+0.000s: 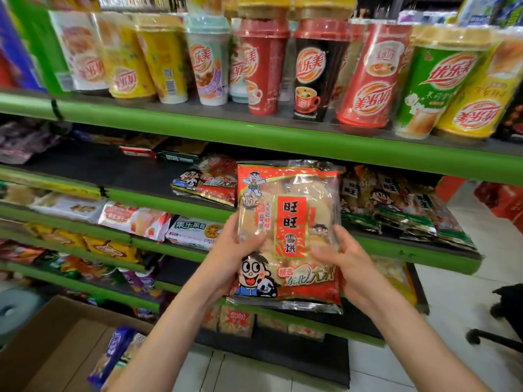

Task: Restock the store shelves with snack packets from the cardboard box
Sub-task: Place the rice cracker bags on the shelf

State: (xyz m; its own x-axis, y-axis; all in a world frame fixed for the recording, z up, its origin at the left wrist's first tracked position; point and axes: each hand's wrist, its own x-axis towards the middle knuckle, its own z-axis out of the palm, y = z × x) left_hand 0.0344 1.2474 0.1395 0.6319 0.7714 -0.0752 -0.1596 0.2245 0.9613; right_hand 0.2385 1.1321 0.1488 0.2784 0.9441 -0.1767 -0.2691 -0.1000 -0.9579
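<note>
Restocking is mid-way, I'd say — I've got one rice cracker packet pinched between my left hand and right hand, fingers curled round its sides, held upright in front of the middle shelf. Matching packets already lie on that shelf just behind it. Below and left of the packet, the cardboard box holds more packets — work remains.
</note>
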